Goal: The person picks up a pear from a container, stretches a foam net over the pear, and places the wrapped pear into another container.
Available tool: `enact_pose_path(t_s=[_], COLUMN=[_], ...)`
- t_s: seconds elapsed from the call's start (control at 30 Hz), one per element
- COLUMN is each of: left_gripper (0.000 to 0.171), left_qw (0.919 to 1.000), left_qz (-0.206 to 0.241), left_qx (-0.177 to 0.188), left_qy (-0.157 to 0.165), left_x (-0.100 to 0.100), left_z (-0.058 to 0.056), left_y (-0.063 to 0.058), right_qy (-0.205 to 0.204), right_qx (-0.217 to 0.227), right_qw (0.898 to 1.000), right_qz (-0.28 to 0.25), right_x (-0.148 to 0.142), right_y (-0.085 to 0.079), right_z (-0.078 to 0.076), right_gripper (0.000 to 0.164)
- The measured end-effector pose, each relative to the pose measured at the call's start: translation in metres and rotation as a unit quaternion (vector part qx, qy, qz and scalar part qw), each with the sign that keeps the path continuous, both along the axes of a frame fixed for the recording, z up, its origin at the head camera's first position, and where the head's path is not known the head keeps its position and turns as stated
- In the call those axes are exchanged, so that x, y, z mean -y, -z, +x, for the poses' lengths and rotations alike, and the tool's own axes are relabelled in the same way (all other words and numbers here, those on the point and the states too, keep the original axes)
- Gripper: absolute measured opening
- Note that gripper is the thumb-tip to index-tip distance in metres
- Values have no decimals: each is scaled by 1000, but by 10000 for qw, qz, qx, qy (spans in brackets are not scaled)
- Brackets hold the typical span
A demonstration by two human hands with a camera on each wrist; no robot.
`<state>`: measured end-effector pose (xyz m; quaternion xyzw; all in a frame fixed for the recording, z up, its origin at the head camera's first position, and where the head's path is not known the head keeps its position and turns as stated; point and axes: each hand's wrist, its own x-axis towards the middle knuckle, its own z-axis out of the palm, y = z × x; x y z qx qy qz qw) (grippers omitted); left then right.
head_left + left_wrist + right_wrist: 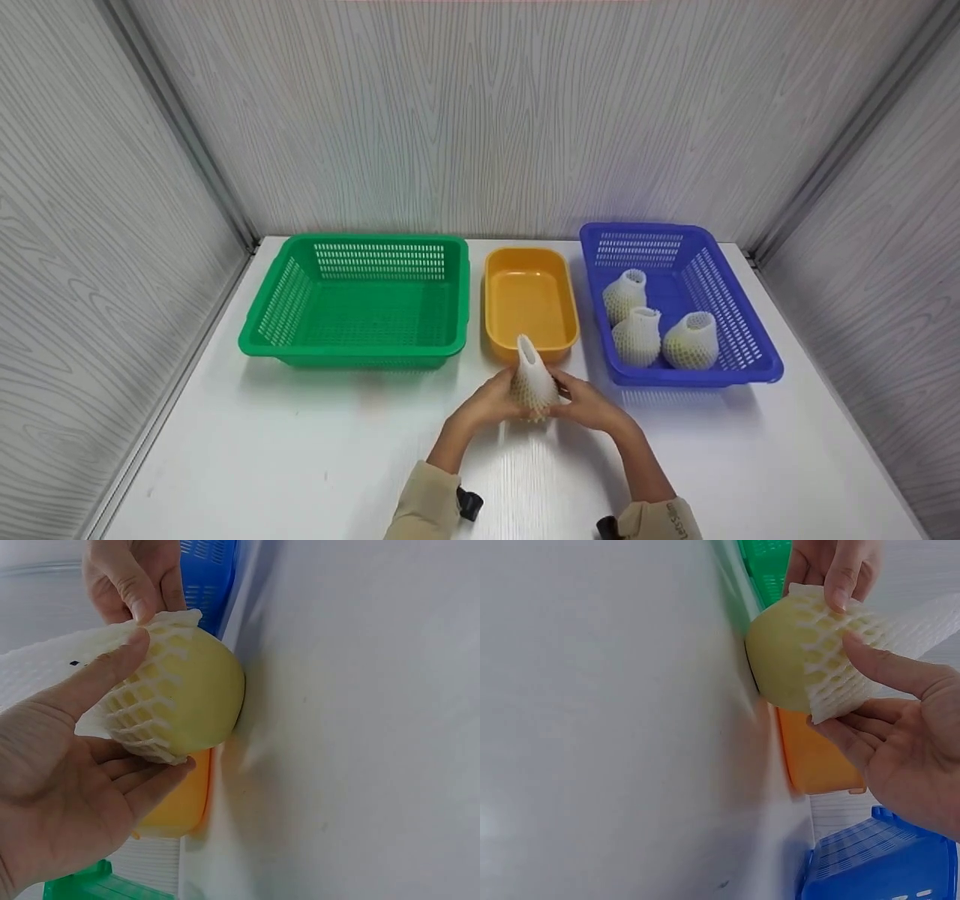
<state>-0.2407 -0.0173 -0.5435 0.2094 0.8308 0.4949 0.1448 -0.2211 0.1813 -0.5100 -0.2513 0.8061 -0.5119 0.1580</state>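
Note:
Between both hands, in front of the orange tub, is a round yellow-green fruit (214, 690) partly covered by a white foam net sleeve (534, 382). The sleeve's narrow end points up and toward the back; the fruit's lower part shows bare near the white table. My left hand (487, 403) grips the sleeved fruit from the left, thumb on the net and fingers under its edge. From the other side my right hand (591, 405) holds it likewise, thumb pressing the net (832, 660). Each wrist view shows the other hand only in part.
An orange tub (531, 300) stands just behind the hands. To its left is a green basket (352, 351). On the right, a blue basket (739, 330) holds three net-wrapped fruits (691, 343). White wood-grain panels (450, 112) enclose the table (315, 450) at the back and sides.

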Motion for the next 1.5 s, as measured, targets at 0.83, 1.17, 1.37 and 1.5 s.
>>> enact_pose_path(t_s=[0.83,1.17,1.37,1.5], left_gripper=[77,78,85,89], left_qw=[9981,9984,9986,9998], left_qz=[405,555,501,120], left_qx=[-415,-70,-95,-73], left_qy=[228,79,114,-135], left_x=[-1,-1,1,1], left_z=[2,-1,2,5], left_y=[4,8,5,-2], right_qy=[297,210,164,293], right_qx=[-472,36,230,199], right_qw=[9984,9992,9991,9990], right_qz=[37,-335,-311,-271], right_x=[1,-7,-7,-7], right_y=[23,35,35,31], right_z=[-2,-9,-8,-6], right_gripper=[60,59,64,68])
